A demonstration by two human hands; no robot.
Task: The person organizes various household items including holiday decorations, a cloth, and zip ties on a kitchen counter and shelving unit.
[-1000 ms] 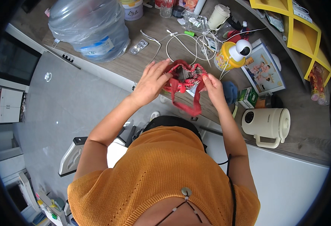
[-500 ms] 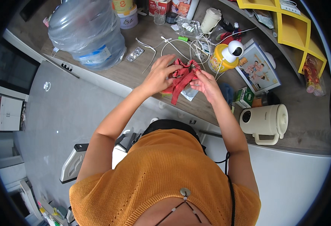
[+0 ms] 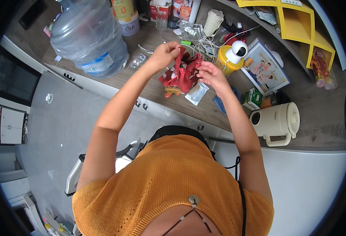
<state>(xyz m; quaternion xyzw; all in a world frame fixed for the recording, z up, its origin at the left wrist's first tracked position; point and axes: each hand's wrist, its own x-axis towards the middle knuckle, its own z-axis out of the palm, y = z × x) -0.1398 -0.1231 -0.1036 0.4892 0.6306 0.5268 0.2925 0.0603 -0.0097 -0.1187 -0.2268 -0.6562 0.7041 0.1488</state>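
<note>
On the wooden counter in front of me is a red cloth bag (image 3: 185, 80) with white patterns and a red ribbon across its gathered middle. My left hand (image 3: 165, 56) is closed, pinching the bag's upper left edge. At the bag's right side, my right hand (image 3: 215, 78) has its thumb and fingers bent together on the cloth edge. What exactly lies between those fingertips is partly hidden. A yellow-brown piece (image 3: 172, 91) shows beneath the bag's front. A clear and white packet (image 3: 197, 93) lies just right of it, near the counter's front edge.
Left stands a large plastic-wrapped water bottle (image 3: 88, 43), with a blister pack (image 3: 138, 61) beside it. White cables (image 3: 204, 48) tangle behind the bag. To the right are a yellow tub (image 3: 223, 63) bearing a white camera, a framed picture (image 3: 265, 69) and a cream kettle (image 3: 275, 124).
My left hand has risen up and away, pulling the cloth's top edge up. The red bag is now spread wider, with its front and the packet uncovered. The view has shifted slightly.
</note>
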